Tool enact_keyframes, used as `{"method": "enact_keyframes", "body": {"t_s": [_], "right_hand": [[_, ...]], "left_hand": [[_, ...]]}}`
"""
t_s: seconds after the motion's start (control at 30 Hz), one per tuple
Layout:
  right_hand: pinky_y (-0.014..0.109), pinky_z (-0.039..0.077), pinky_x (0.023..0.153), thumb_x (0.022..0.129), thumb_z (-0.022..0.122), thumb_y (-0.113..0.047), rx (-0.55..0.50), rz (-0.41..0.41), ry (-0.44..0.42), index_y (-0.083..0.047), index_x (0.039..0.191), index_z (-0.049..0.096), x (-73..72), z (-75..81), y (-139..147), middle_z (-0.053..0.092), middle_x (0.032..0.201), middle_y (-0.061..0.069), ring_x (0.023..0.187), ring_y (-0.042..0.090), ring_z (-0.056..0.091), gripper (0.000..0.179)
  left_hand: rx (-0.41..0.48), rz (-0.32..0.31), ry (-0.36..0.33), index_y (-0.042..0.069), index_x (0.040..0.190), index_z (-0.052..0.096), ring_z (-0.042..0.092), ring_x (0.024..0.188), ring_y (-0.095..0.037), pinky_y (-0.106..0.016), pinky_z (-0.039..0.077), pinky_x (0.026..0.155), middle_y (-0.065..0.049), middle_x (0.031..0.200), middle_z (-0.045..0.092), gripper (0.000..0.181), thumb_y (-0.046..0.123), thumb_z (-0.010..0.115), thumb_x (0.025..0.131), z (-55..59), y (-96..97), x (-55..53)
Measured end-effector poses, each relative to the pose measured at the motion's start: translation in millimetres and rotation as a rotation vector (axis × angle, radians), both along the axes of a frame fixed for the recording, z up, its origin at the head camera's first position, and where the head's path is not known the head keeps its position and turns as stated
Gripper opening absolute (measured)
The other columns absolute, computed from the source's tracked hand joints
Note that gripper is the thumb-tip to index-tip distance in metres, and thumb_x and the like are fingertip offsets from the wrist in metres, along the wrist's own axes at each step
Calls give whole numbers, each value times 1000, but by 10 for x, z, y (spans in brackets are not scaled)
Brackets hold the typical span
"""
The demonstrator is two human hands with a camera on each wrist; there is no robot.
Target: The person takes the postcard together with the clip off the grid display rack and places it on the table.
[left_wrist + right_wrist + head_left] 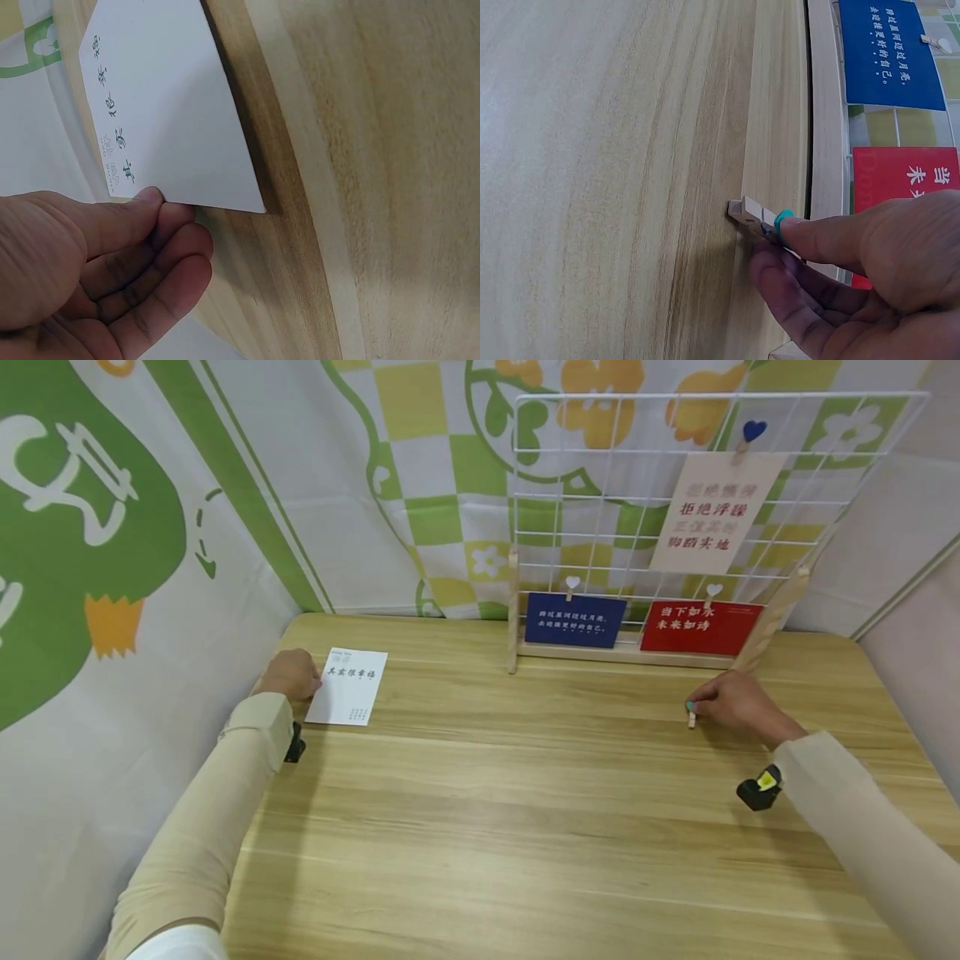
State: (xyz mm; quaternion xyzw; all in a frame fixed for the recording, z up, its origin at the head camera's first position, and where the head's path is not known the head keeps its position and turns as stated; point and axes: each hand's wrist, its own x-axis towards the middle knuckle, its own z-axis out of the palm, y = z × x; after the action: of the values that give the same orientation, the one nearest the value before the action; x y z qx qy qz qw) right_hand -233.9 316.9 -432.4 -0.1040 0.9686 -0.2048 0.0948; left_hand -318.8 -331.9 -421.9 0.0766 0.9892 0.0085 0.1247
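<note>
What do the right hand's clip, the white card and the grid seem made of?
Clip: likely unpainted wood, from its tan matte prongs; teal top unclear. White card: apparently stiff matte paper, flat though pinched at one edge. Grid: probably white-coated metal, given its thin, straight wires.

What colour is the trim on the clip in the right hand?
Teal trim, clearest in the right wrist view.

- Corner print (358, 714) on the white card (336, 697) — too small for us to read.
- Right wrist view: the red card (889, 174) is edge-cropped, partly behind the right hand (900, 270).
</note>
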Motion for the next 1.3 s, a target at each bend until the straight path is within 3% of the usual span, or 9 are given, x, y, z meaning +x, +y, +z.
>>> {"method": "enact_keyframes", "body": {"t_s": [0.27, 0.6, 1.07, 1.17, 1.3], "right_hand": [[41, 51, 78, 89, 68, -10, 21, -7, 0, 2, 98, 76, 6, -14, 6, 74, 99, 21, 99, 42, 64, 17], [32, 47, 74, 88, 68, -11, 7, -32, -13, 0, 95, 77, 15, -22, 3, 75, 97, 18, 98, 38, 64, 16], [36, 49, 77, 89, 68, -12, -15, -39, -7, 1, 95, 76, 40, -31, 1, 75, 96, 17, 99, 40, 64, 16], [34, 48, 75, 89, 68, -13, -13, -44, -13, 0, 96, 76, 34, -33, -4, 75, 97, 17, 99, 39, 65, 17], [33, 49, 74, 90, 68, -13, -14, -56, -32, 1, 98, 76, 31, -24, -10, 75, 100, 19, 99, 39, 64, 18]], "left_hand": [[0, 28, 8, -4, 92, 73, 65, 90, -43, -53, 52, 86, -26, 98, 71, 22, 12, 59, 87, -8, 7, 15], [20, 79, -11, -7, 96, 72, 64, 96, -44, -53, 52, 89, -27, 101, 70, 23, 11, 60, 89, -33, 22, 16], [11, 67, -1, -7, 95, 72, 64, 82, -36, -49, 54, 80, -25, 96, 71, 23, 11, 60, 89, -31, 45, 24], [16, 64, -3, -7, 77, 68, 60, 74, -32, -45, 53, 73, -23, 83, 69, 23, 10, 58, 89, -34, 31, 16], [22, 69, -3, 7, 54, 49, 54, 67, -28, -40, 48, 66, -14, 67, 59, 34, 10, 55, 87, -30, 31, 8]]}}
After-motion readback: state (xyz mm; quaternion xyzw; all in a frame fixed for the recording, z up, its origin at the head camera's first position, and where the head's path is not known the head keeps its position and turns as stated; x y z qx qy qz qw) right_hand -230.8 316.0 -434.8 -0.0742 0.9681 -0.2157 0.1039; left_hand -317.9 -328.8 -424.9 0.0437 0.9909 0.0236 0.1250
